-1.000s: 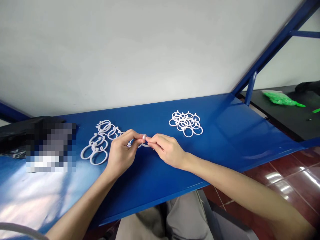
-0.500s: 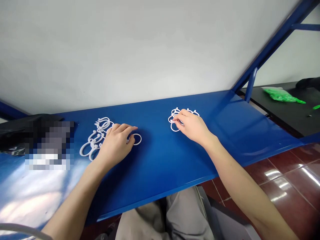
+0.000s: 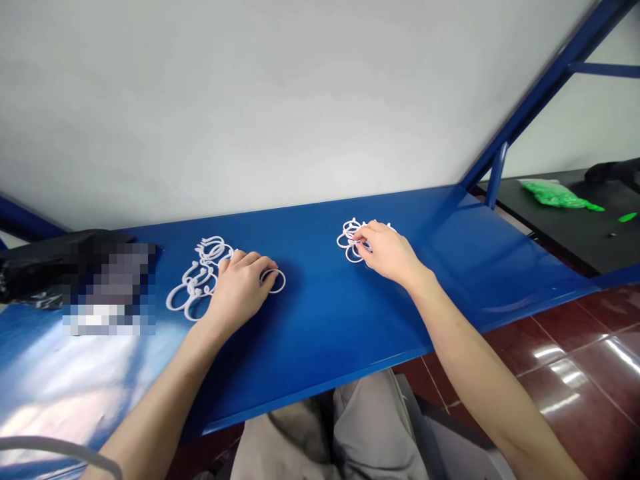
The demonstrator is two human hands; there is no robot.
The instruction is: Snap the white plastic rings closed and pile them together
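Note:
My left hand [image 3: 243, 287] is closed, thumb and fingers pinching one white curtain ring [image 3: 284, 283] that pokes out past the fingertips. Beside its wrist and knuckles lies a loose heap of white curtain rings [image 3: 175, 298], open hoops with small ball ends, partly covered by the hand. Farther right, my right hand [image 3: 387, 252] rests over a smaller cluster of the same rings [image 3: 345, 228]. Its thumb and forefinger are closed on a ring in that cluster, and the palm hides some of the others.
Both groups lie on a blue tabletop [image 3: 320, 320] against a pale wall. Black plastic bags [image 3: 30, 267] lie at the left end. A blue slanted frame [image 3: 530, 100] rises on the right. Beyond it, a green bag [image 3: 555, 195] lies on a black table [image 3: 550, 230].
The fingers of my left hand have drawn in from a looser spread onto the ring. My right hand has stayed at its cluster, moving only slightly. The view has shifted a little.

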